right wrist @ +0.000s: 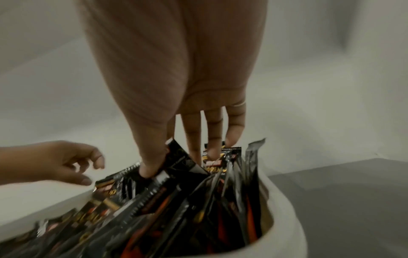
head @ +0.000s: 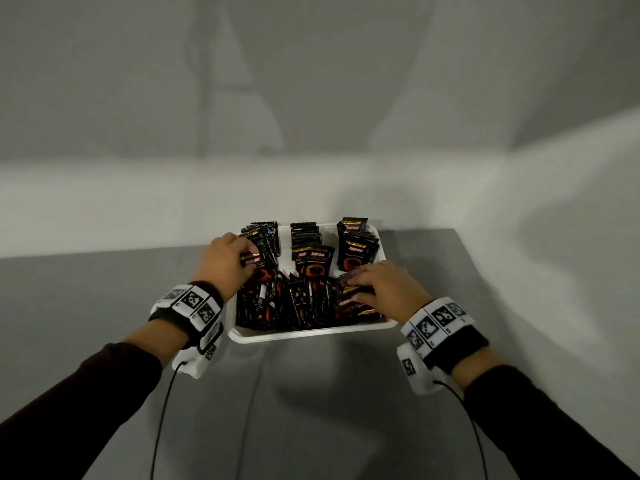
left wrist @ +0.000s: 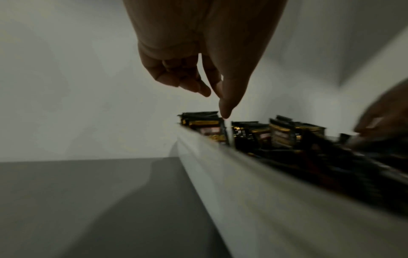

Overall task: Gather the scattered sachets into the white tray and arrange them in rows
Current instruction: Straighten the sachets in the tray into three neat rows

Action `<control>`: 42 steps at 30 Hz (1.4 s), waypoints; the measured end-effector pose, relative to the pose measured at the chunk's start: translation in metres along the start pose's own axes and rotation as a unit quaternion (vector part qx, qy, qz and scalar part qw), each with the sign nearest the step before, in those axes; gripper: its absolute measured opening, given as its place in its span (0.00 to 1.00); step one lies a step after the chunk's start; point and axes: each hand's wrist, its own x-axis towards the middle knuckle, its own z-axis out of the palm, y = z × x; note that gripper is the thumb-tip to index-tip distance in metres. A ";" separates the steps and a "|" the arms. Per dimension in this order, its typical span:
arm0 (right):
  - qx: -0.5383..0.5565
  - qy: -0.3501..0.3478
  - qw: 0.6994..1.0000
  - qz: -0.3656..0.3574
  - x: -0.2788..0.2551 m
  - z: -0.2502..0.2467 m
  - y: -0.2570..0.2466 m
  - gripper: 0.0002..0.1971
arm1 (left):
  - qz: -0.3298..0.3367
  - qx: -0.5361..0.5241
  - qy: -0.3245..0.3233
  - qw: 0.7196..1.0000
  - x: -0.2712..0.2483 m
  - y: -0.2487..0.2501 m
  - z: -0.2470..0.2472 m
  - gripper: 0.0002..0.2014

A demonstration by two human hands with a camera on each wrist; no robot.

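Observation:
A white tray (head: pixel 311 336) on the grey table is packed with black sachets. They stand in a left row (head: pixel 266 237), a middle row (head: pixel 313 261) and a right row (head: pixel 356 251), with more leaning at the front (head: pixel 298 306). My left hand (head: pixel 247 259) is over the left row. In the left wrist view its fingers are loosely curled and its thumb tip (left wrist: pixel 225 114) touches a sachet top (left wrist: pixel 203 115). My right hand (head: pixel 356 289) is at the front right, and its thumb (right wrist: pixel 152 167) and fingers (right wrist: pixel 212 148) pinch a few sachets (right wrist: pixel 183 160).
The grey table (head: pixel 311 410) runs out to its right edge just past the tray, and pale walls stand close behind and to the right. Black cables hang from both wrist cameras. The tray's left wall (left wrist: pixel 243 183) lies beside bare tabletop.

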 end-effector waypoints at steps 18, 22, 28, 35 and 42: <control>-0.007 0.052 0.997 -0.054 0.023 0.005 -0.009 0.12 | 0.158 -0.011 -0.173 0.972 -0.048 0.022 0.027 0.14; -0.085 0.007 0.995 -0.058 0.013 0.020 -0.005 0.22 | 0.069 -0.088 -0.105 0.988 -0.039 0.015 0.017 0.16; -0.104 -0.030 0.991 -0.080 0.011 0.020 -0.009 0.26 | -0.060 -0.057 -0.127 0.988 -0.025 -0.002 0.001 0.25; -0.076 0.005 0.994 -0.076 0.009 0.009 -0.015 0.13 | 0.016 0.245 -0.185 0.952 -0.029 -0.004 0.004 0.26; -0.004 0.053 0.997 -0.059 0.020 -0.011 -0.008 0.09 | 0.024 0.270 -0.184 0.945 -0.034 -0.005 0.009 0.27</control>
